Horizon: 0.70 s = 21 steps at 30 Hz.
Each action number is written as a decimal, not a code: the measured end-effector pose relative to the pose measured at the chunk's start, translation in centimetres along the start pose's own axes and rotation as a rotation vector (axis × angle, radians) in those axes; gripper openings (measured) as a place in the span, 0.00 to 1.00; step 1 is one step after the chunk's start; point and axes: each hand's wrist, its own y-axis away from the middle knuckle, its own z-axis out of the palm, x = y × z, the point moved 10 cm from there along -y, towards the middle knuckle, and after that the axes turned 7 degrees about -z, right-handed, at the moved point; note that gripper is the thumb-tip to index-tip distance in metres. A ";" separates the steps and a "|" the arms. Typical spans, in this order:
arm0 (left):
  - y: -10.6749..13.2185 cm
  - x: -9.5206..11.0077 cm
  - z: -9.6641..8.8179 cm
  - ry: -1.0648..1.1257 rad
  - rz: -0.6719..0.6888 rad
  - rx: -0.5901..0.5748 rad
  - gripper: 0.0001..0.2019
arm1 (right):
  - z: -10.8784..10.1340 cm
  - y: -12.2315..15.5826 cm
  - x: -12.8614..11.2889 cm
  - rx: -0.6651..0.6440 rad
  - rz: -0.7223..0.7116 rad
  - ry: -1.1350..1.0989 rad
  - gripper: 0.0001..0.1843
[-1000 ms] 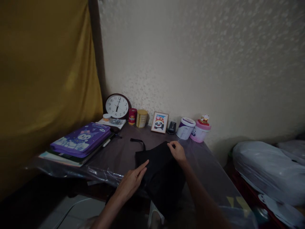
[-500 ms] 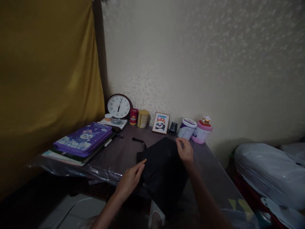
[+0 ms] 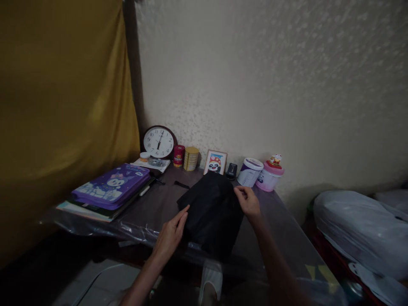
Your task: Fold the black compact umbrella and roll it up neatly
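Note:
A dark black piece of fabric [image 3: 212, 212] is spread between my hands over the front part of the table. Its exact kind cannot be made out. Beyond its left corner a short black strap [image 3: 182, 185] lies on the tabletop. My left hand [image 3: 170, 234] grips the fabric's left edge, thumb and fingertips together. On the other side my right hand [image 3: 247, 201] pinches the right edge near the upper corner. The fabric's far end partly covers the bottom of a framed panda picture [image 3: 215, 162].
Along the wall stand a round clock [image 3: 158, 142], a red can [image 3: 179, 156], a yellow can [image 3: 191, 159], a stapler-like black object [image 3: 231, 171], a white-purple tub [image 3: 250, 172] and a pink-lidded tub [image 3: 269, 177]. At left, a purple case [image 3: 111, 187] rests on books. Clear plastic [image 3: 140, 233] covers the table edge.
Both hands still hold the black fabric, which has shifted away from me and slightly left. It now overlaps the picture frame's base, and less of it hangs over the near edge.

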 end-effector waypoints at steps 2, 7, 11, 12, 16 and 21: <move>-0.4 -0.4 -0.3 0.024 0.005 0.006 0.21 | -0.8 0.1 2.3 -0.006 0.105 -0.094 0.22; -0.9 -1.2 -1.0 0.088 -0.002 0.023 0.21 | 0.6 1.5 3.3 -0.282 0.128 -0.343 0.21; -1.0 -1.1 -1.4 0.129 0.002 0.023 0.22 | 1.3 2.2 0.7 -0.436 -0.001 -0.388 0.21; -1.0 -1.2 -1.4 0.138 -0.002 0.022 0.22 | 1.3 2.2 0.2 -0.449 -0.025 -0.381 0.18; -1.1 -1.6 -1.5 0.169 -0.020 0.025 0.22 | 1.4 2.2 0.0 -0.471 0.001 -0.429 0.14; -1.2 -1.7 -1.6 0.187 0.003 0.026 0.21 | 1.9 2.8 1.3 -0.527 0.162 -0.492 0.20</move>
